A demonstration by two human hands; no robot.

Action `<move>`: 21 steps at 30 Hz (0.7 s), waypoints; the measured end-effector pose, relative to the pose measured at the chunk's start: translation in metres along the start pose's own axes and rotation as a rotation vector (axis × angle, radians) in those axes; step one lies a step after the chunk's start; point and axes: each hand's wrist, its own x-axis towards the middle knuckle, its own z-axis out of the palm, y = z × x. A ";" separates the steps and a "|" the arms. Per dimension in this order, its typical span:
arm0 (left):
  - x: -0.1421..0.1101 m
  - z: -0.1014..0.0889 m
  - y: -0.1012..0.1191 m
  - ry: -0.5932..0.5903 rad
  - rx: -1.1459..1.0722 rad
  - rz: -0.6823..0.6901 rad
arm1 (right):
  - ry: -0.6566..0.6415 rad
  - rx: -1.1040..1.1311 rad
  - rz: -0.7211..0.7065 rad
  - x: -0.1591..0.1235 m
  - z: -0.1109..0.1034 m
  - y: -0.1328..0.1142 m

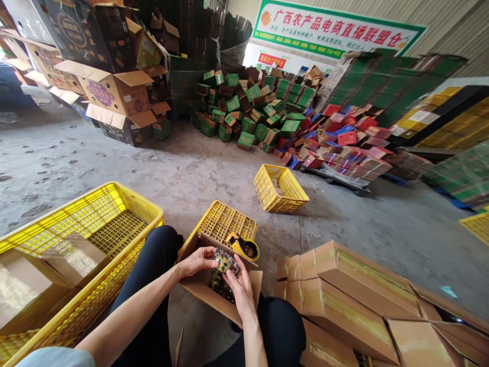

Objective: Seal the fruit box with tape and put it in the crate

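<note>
My left hand [196, 262] pinches one end of a small packet [226, 261] with a dark and yellow-green pattern. At its other end, my right hand [240, 285] has its thumb and fingers closed on the same packet. I cannot make out what the packet contains. Both hands are above an open cardboard box [206, 291], where similar dark packets [218, 285] partly show. The box rests against or on a yellow plastic crate [225, 219], apparently upside down, between my knees. A yellow tape dispenser [243, 246] lies on that crate, just beyond the box.
To my left stands a large yellow crate [153, 214] holding cardboard boxes [76, 255]. Stacked cartons [355, 275] rise at my right knee. A smaller yellow crate [280, 196] sits ahead on the concrete floor. Farther off are heaps of green boxes [246, 138] and red boxes [347, 138].
</note>
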 end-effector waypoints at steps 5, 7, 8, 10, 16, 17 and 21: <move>0.002 -0.001 -0.003 -0.018 0.013 0.007 | 0.002 -0.036 0.077 0.003 -0.007 0.002; 0.002 -0.001 -0.003 -0.020 0.023 0.001 | 0.012 -0.122 0.052 0.004 -0.009 0.001; 0.002 -0.002 -0.003 -0.015 0.025 -0.003 | 0.013 -0.166 0.040 0.005 -0.009 0.000; 0.002 -0.003 -0.004 0.007 0.021 -0.011 | 0.003 -0.218 0.028 0.005 -0.009 -0.001; 0.001 -0.002 -0.003 -0.007 -0.012 -0.042 | -0.051 0.003 0.093 0.003 -0.004 0.000; 0.000 0.000 -0.001 -0.038 -0.012 -0.042 | -0.052 0.041 0.113 0.002 -0.003 0.001; -0.004 0.011 0.007 -0.182 0.041 -0.051 | -0.052 0.099 0.129 0.000 -0.002 0.004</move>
